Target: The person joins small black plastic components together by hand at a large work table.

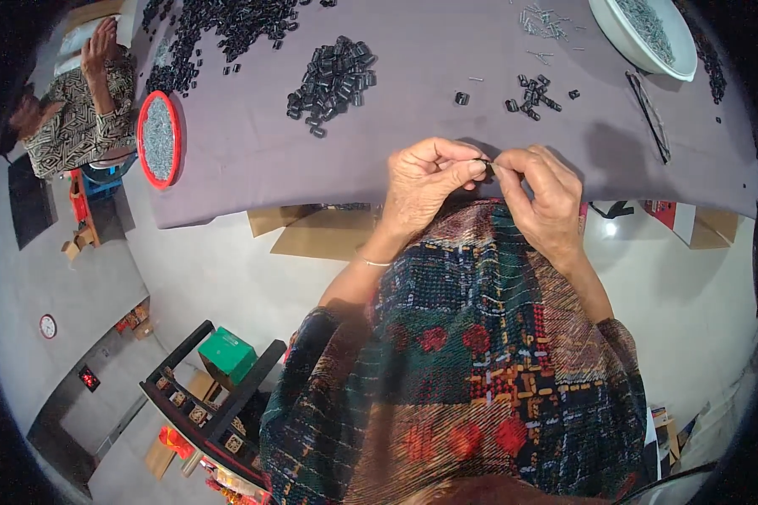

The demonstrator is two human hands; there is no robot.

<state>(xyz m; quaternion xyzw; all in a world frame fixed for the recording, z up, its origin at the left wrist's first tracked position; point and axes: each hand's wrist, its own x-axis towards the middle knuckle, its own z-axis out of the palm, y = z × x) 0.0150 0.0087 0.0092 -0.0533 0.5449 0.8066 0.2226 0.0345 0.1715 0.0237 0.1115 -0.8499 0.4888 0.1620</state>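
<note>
My left hand (425,181) pinches a small black plastic piece (483,161) between thumb and forefinger, just over the table's near edge. Close against it, my right hand (547,194) has thumb and fingertips pressed together at the same piece; whatever thin part they hold is too small to make out. Beyond the hands lies a single black piece (461,98), with a small cluster of black pieces (532,99) to its right. A larger heap of black cylindrical pieces (333,82) sits further left. Thin metal pins (547,23) are scattered at the far right.
A white bowl (689,69) of metal pins stands at the far right, near a long, thin dark tool (648,118). At left is a red-rimmed basket (176,160) of metal parts. More black pieces (219,34) spread behind. Another person (84,105) sits at the table's left.
</note>
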